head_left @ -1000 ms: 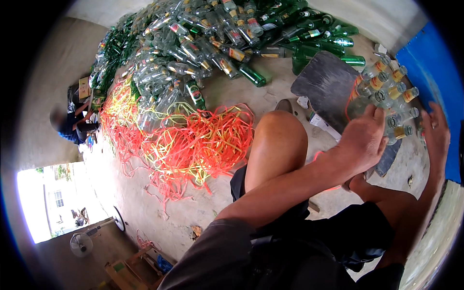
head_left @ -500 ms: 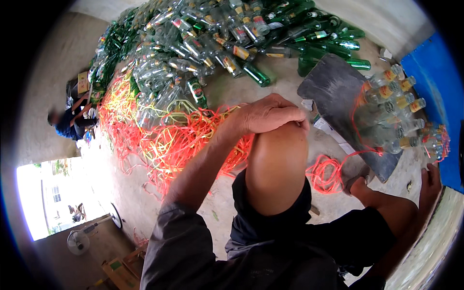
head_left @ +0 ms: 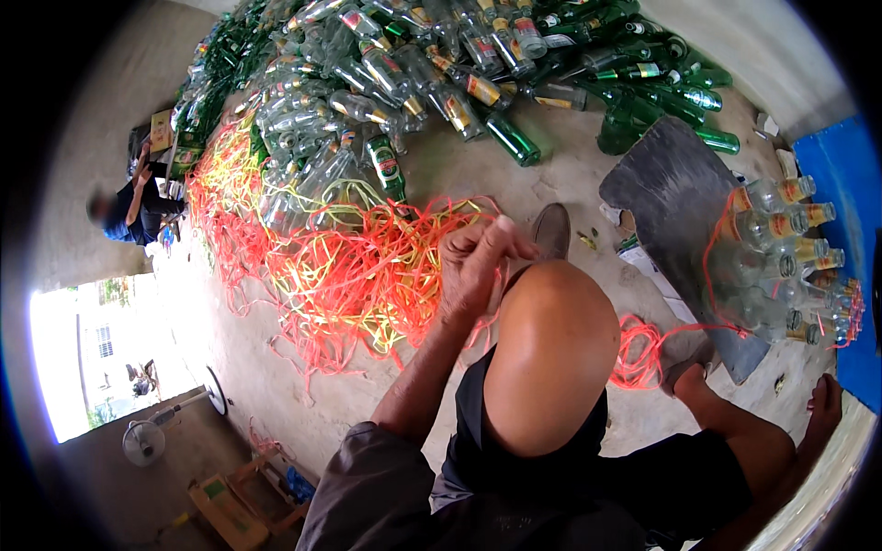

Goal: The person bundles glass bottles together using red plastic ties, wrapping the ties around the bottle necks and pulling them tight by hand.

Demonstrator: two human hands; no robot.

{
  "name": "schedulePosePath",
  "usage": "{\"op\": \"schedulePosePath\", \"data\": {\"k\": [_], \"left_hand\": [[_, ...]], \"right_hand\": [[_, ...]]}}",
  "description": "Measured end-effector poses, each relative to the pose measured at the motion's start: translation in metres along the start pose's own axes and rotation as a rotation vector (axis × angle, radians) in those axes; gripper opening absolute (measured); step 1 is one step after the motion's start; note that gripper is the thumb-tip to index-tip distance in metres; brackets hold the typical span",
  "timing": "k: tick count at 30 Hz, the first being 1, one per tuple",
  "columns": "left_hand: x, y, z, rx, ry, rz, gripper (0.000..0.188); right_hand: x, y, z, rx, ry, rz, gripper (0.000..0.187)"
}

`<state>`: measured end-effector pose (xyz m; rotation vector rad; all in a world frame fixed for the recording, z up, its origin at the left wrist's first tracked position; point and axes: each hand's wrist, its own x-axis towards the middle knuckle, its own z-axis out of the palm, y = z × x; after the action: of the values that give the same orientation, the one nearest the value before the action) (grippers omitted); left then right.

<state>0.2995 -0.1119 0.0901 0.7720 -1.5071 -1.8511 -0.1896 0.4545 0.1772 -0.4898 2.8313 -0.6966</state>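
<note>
Biggest first: the bottle pile (head_left: pixel 395 78) fills the far side, sloping loose with no crate in view. The tangled strap heap (head_left: pixel 367 266) spreads left of our knee (head_left: pixel 551 358), probably left there for easy reach. At right, the dark board (head_left: pixel 657 174) lies on the floor, likely as a base under the clear bottle bundle (head_left: pixel 758 253). Red strap loops the bundle's left side, likely to keep the bottles together; can't tell if they stand or lie. Its loose coil (head_left: pixel 634 354) sits on the near-left side, by our foot.

Our left hand (head_left: pixel 478 262) is raised beside the knee, fingers bunched — can't tell if they pinch anything. Our right hand (head_left: pixel 825 399) is low at the near-right wall (head_left: pixel 827 477), apart from the bundle; too dark to tell its grip.

Room: bare floor between heap and board; right is tight — blue panel (head_left: pixel 836 151) just beyond the bottle necks.
</note>
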Motion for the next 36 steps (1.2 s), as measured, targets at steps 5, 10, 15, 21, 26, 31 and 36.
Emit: {"op": "schedulePosePath", "data": {"k": [5, 10, 15, 21, 26, 31, 36], "left_hand": [[0.072, -0.058, -0.067, -0.098, 0.219, -0.299, 0.040], [0.161, -0.119, -0.143, 0.037, 0.392, -0.368, 0.043], [0.236, -0.158, -0.181, 0.029, 0.521, -0.444, 0.041], [0.299, -0.192, -0.192, -0.074, 0.630, -0.551, 0.037], [0.322, -0.188, -0.216, -0.156, 0.677, -0.539, 0.030], [0.338, -0.184, -0.204, -0.198, 0.753, -0.511, 0.022], [0.344, -0.191, -0.213, -0.234, 0.739, -0.502, 0.016]], "right_hand": [[0.002, 0.008, 0.002, 0.006, -0.030, 0.104, 0.033], [0.005, 0.022, 0.003, 0.067, -0.051, 0.274, 0.033], [0.003, 0.049, -0.001, 0.012, -0.047, 0.244, 0.033], [0.011, 0.072, -0.021, -0.040, -0.125, 0.324, 0.030], [0.019, 0.105, -0.029, 0.028, -0.231, 0.298, 0.027], [0.015, 0.096, -0.026, -0.002, -0.208, 0.337, 0.026], [0.019, 0.085, -0.019, -0.023, -0.210, 0.353, 0.025]]}}
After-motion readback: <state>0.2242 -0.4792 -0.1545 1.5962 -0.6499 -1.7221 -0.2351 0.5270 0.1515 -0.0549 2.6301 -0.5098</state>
